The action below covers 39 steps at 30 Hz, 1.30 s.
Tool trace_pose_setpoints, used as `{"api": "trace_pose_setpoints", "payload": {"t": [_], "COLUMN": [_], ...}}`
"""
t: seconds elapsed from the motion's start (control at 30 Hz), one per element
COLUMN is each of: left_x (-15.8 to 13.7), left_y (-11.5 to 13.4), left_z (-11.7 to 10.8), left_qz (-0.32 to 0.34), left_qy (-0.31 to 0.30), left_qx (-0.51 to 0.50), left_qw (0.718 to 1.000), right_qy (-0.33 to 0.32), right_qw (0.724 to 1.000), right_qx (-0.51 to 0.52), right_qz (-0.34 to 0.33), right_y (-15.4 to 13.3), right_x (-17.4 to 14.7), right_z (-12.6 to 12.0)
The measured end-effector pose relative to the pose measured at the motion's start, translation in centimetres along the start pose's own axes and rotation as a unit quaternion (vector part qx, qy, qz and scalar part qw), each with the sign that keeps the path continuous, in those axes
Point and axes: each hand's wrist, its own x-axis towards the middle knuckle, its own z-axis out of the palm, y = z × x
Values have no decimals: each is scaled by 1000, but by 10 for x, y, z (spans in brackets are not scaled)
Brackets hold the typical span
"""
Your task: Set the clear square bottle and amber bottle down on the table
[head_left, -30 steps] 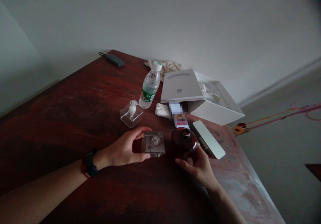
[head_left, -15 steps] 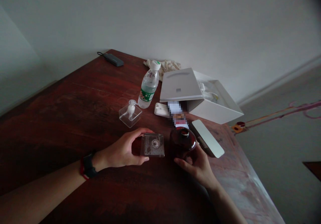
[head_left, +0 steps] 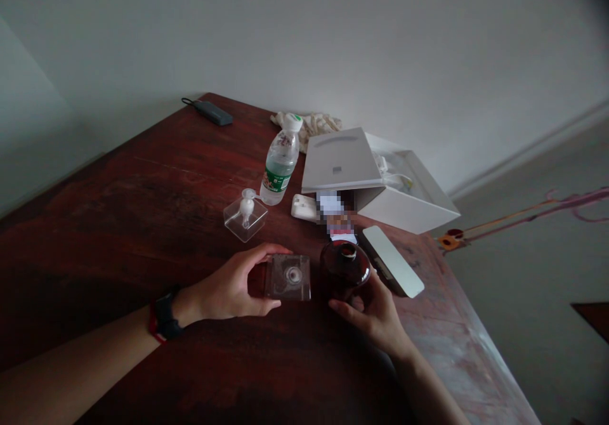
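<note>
Left hand point(head_left: 228, 288) has its grip around a clear square block point(head_left: 288, 277); right hand point(head_left: 375, 314) cups a glossy dark round jar point(head_left: 346, 265), its base hidden.

Honestly nothing here is readable. The water bottle point(head_left: 280, 165), up past the left hand point(head_left: 228, 285), has a green label, but the print on it is too small and dim to make out. The white box point(head_left: 361, 171) beyond the right hand point(head_left: 375, 314) shows a small grey mark on its lid, unreadable too.
</note>
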Motion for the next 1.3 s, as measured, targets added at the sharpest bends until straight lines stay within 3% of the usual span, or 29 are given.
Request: {"api": "trace_pose_setpoints", "payload": {"t": [0.2, 0.6, 1.3], "left_x": [0, 0, 2], "left_y": [2, 0, -3], "left_z": [0, 0, -1], "left_qz": [-6, -8, -56], "left_qy": [-5, -8, 28], "left_qx": [-15, -7, -59], "left_qw": [1000, 1000, 996], "right_qy": [-22, -16, -15], "right_qw": [999, 999, 998], "right_qx": [31, -15, 43], "right_qz": [23, -24, 31], "right_y": [-6, 2, -5], "right_x": [0, 2, 0], "right_z": [2, -2, 2]}}
